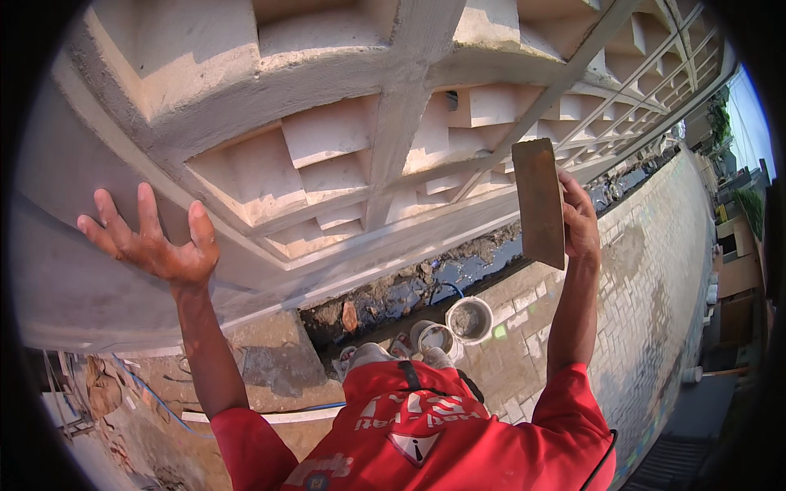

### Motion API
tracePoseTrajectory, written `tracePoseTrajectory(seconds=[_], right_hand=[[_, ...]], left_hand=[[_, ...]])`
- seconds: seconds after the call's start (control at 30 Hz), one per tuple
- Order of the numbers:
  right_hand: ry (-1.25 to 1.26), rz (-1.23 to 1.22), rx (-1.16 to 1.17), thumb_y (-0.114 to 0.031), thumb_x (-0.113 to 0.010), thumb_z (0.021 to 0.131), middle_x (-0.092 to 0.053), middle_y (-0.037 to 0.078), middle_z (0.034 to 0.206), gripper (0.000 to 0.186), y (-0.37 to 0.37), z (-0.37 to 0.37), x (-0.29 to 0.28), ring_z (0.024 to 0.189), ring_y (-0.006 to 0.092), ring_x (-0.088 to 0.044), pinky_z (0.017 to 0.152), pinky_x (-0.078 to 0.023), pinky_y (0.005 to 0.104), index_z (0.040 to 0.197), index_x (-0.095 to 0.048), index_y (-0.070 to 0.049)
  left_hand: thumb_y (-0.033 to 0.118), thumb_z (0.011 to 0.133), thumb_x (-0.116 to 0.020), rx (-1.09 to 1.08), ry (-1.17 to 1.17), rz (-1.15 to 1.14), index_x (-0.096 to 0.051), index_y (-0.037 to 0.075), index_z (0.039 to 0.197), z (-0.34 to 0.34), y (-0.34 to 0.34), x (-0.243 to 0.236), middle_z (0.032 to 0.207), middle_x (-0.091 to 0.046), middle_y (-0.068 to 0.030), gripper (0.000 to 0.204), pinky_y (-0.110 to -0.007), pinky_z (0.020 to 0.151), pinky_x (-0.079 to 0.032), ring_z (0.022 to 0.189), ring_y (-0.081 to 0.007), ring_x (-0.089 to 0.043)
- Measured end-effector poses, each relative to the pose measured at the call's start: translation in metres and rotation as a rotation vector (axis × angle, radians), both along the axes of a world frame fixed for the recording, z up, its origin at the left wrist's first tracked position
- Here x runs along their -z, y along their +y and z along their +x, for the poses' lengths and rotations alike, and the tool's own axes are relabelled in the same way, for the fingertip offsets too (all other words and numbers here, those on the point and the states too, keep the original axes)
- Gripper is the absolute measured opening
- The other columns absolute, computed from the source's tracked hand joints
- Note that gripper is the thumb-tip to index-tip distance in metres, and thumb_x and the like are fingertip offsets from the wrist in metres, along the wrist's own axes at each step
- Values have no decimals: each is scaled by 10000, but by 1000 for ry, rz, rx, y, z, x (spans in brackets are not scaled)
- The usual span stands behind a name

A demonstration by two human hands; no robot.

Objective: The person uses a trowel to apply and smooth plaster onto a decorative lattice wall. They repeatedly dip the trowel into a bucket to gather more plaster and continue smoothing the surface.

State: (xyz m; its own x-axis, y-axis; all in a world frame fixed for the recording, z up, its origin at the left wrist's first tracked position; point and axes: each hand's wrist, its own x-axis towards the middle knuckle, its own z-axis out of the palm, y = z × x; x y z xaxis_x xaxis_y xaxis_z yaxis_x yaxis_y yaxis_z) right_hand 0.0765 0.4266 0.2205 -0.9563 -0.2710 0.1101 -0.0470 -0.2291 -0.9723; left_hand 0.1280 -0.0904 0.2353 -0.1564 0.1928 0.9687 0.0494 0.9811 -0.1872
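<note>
**A flat tool held up at a wall of square holes**

The right hand [580,219] is closed around the edge of a flat brown trowel [539,203]. The fingers wrap the right side of the blade. The blade stands up tall and flat, and its top end sits just in front of the wall [352,155]. The right arm goes straight up from a red sleeve to the hand.

The left hand [155,245] holds nothing. Its fingers are spread wide and it lies flat on the smooth grey band along the lower edge of the wall. The left arm is straight too, and it leans out to the left.

The wall is pale concrete. It is made of deep square holes with thick bars between them, and some bars are rough with grey cement. It runs far off to the right.

Below the wall is a ditch [409,286] with dark water, mud and broken stones. Next to the ditch, on the brick paving [655,270], stands a round bucket [469,318] with grey mix inside. A second round tub [434,337] is just beside it. The paving runs along the right side. The person wears a red shirt [417,425].
</note>
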Motion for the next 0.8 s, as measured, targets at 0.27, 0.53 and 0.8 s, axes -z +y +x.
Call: tracePoseTrajectory(seconds=[0.27, 0.53, 0.8], right_hand=[[85, -141, 282, -35, -644, 861, -611, 83, 1187, 536, -49, 13, 78, 997, 141, -626, 846, -523, 276, 1358, -454, 24], [174, -164, 483, -92, -703, 851, -498, 137, 1345, 674, -102, 1, 120, 1162, 195, -533, 1009, -416, 320, 1417, -381, 83], [322, 102, 635, -45, -668, 849, -568, 97, 1139, 597, -129, -12, 119, 1082, 177, -555, 946, -448, 303, 1396, -446, 47]], left_hand=[[271, 808, -656, -7, -9, -17, -499, 107, 1325, 0, -2, -1, 1498, -308, -225, 565, -630, 1137, -153, 1446, -443, -114], [295, 822, -643, -19, -10, -30, -484, 110, 1342, 0, -3, -1, 1508, -300, -223, 574, -634, 1135, -146, 1448, -436, -116], [311, 822, -642, 2, -16, -25, -474, 138, 1363, -1, -5, 0, 1526, -275, -203, 593, -654, 1128, -130, 1451, -435, -94]])
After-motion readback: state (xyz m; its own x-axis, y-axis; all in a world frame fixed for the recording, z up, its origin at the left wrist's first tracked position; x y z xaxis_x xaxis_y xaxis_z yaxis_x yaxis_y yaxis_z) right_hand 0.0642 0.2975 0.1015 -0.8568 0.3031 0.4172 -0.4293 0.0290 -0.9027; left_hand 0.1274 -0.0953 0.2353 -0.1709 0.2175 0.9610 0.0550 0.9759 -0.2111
